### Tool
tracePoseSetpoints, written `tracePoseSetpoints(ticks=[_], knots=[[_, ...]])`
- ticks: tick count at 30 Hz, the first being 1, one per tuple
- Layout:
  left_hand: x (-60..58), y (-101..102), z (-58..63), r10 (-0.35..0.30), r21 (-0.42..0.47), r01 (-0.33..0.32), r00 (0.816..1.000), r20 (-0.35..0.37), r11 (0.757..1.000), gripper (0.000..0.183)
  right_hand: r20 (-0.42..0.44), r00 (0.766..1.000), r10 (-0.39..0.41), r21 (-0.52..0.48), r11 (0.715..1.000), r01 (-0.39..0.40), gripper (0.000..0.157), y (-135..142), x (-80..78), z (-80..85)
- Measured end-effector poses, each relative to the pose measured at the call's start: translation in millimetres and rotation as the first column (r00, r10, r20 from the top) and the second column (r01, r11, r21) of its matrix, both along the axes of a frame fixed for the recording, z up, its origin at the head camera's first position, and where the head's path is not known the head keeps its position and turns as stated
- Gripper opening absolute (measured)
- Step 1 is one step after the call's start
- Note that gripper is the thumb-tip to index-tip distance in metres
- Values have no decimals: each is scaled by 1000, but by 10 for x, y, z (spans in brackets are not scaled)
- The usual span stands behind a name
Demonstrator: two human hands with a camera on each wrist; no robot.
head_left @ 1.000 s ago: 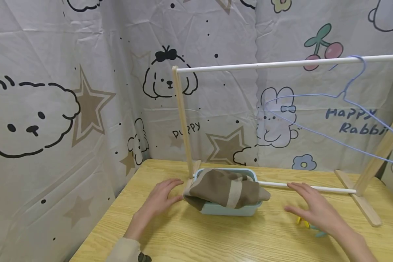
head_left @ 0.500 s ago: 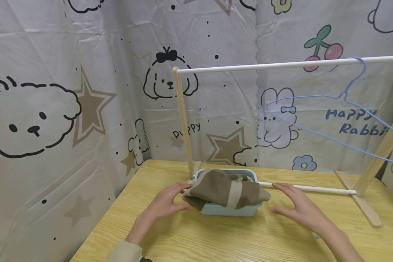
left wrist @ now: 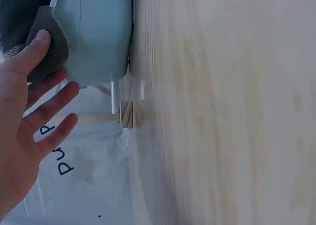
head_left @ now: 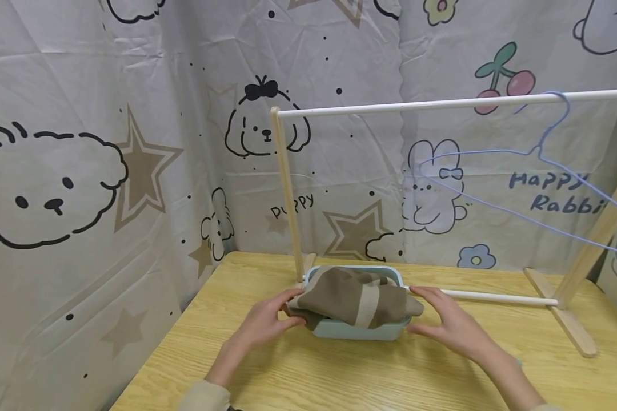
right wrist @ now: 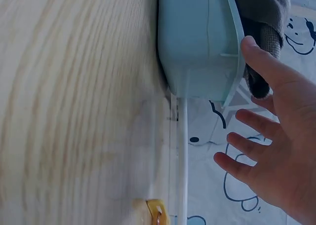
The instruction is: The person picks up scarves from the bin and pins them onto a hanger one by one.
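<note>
Left hand (head_left: pixel 261 324): fingers are spreading, loosely bent; thumb is resting on a flap of the grey-brown cloth (head_left: pixel 334 294), index partly hiding behind it. Right hand (head_left: pixel 449 319): fingers are standing well apart; thumb tip is overlapping the bin rim in the wrist view, contact uncertain.

Light-blue bin (head_left: pixel 360 330) is sitting on the wooden table (head_left: pixel 339 377) between both sets of fingers. Cloth is lying heaped in it, draping over the rim toward the fingers on either side. White lower rod (head_left: pixel 499 297) is running behind the right fingers. Blue hanger (head_left: pixel 539 149) is hanging from the upper rod (head_left: pixel 416 106), above the right fingers. Yellow item (right wrist: pixel 158 212), partly cropped, is lying beyond the right little finger.
</note>
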State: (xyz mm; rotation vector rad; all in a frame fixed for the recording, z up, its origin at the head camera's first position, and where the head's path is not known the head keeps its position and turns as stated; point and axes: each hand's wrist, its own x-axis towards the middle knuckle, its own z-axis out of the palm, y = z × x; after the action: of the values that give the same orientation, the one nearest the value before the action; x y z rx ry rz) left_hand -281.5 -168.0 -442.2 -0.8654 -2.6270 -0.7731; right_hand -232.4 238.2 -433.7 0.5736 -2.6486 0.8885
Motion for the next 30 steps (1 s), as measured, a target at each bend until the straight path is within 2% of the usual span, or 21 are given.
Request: tracePoseSetpoints(ticks=[6,9,12,15,18,21,23,28,29,30], knots=[[-18,39,-24,11,53,-7,996,-85,999,45,33,999,2,-11,1000,-2,76,-40,-27,-20],[-22,50,-32,4,81,3,995,-97,997,38,57,998,12,-26,1000,-11,72,-47,-45,-54],[-26,63,-31,10,142,-2,998,-60,990,30,93,995,25,-49,999,-20,70,-50,-59,-80],[-32,84,-14,8,254,-19,999,43,967,24,116,993,18,-55,998,-11,70,-56,-57,-85],[-9,117,90,-16,381,-58,982,187,923,23,123,992,-25,-16,999,28,71,-65,-44,-58],[-25,134,165,-59,494,-87,960,273,865,21,126,989,-80,45,996,75,73,-69,-30,-23],[-63,139,185,-81,560,-98,955,285,823,20,124,987,-102,78,993,93,73,-67,-24,-10],[-111,164,283,-116,728,-105,962,247,678,21,85,990,-109,139,986,96,66,-64,-6,0],[-118,167,298,-119,748,-102,964,237,656,22,82,990,-110,148,984,97,65,-64,-1,1],[-120,168,310,-124,758,-97,965,229,644,22,79,991,-112,157,983,98,65,-64,3,2]])
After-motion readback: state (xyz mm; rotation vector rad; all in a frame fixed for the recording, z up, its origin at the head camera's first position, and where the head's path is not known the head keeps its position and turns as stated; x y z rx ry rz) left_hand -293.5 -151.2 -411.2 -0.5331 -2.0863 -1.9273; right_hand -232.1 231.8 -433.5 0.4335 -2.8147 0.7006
